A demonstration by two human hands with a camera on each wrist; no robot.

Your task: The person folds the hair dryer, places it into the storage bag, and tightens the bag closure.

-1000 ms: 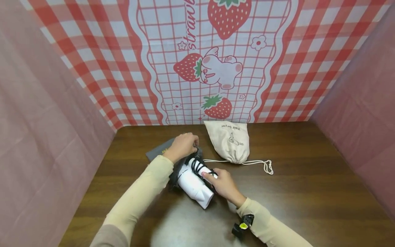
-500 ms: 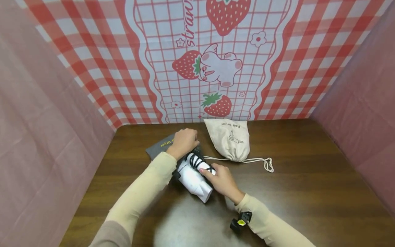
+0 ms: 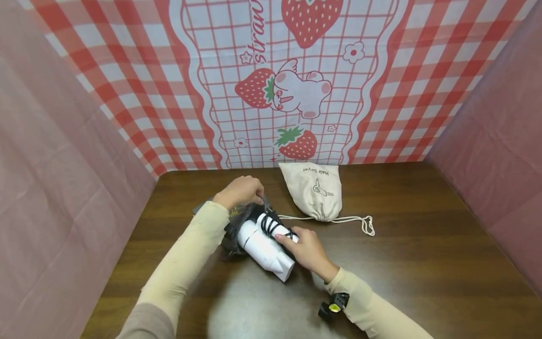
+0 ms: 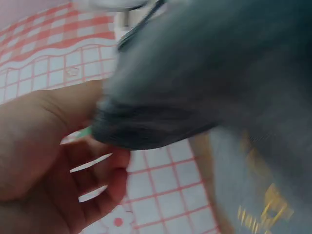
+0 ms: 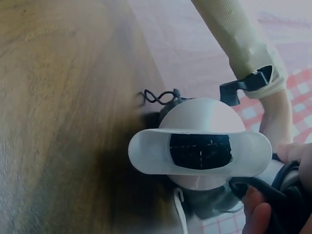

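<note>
A white hair dryer (image 3: 261,247) with a black cord wound round its handle is tilted over the table, its nozzle toward the near side. My right hand (image 3: 308,252) grips the handle end and the cord. The dryer's rear end lies in the mouth of a dark grey bag (image 3: 230,235) with yellow print. My left hand (image 3: 243,192) pinches the bag's edge; in the left wrist view the thumb and fingers hold the bunched grey cloth (image 4: 156,112). Seen from the right wrist, the flat nozzle (image 5: 200,152) faces the camera. The dryer's back is hidden by the bag.
A cream drawstring bag (image 3: 316,193) printed "Hair Dryer" lies at the back of the wooden table (image 3: 406,235), its white cord (image 3: 364,226) trailing right. A checked strawberry cloth (image 3: 275,84) hangs behind, with pink cloth at both sides.
My left hand has shifted slightly left, drawing the grey bag's edge along. The bag's printed side, flat half a second ago, is now rumpled. The right hand keeps its hold, nearly still.
</note>
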